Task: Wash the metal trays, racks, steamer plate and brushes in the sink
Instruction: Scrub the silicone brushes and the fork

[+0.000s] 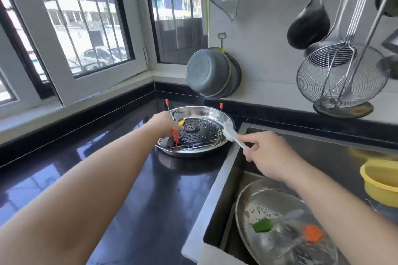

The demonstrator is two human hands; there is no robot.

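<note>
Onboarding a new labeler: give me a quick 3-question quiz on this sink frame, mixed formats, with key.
1. True or false: the right hand holds the white brush by its handle.
2. Where does the green brush lie? A) on the black counter B) on the tray in the sink C) in the yellow bowl
3. Fill in: the left hand reaches into the round tray on the ____, beside the perforated steamer plate.

Key: 1 true; 2 B; 3 counter.
</note>
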